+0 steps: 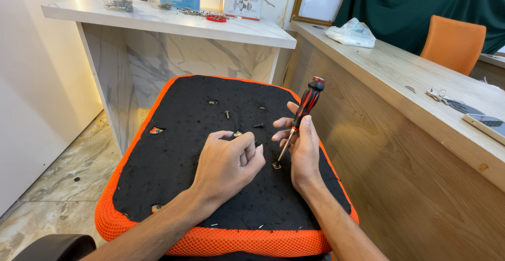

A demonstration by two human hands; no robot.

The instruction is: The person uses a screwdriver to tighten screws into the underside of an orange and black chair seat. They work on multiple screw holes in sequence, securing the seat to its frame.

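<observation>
While the upturned chair seat (173,156), black underside up with orange mesh edging, lies before me, my right hand (304,153) grips a red-and-black screwdriver (302,115), tip down at a small metal fitting (276,165). My left hand (227,165) rests curled on the fabric beside it, holding nothing I can see. Loose screws (227,114) lie further up the seat.

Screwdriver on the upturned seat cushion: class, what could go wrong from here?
1. The screwdriver tip stands tilted at a small metal fitting; it might slip and jab the left hand close beside it.
2. Loose screws lie on the seat's black underside; a nudge could roll them off.
</observation>
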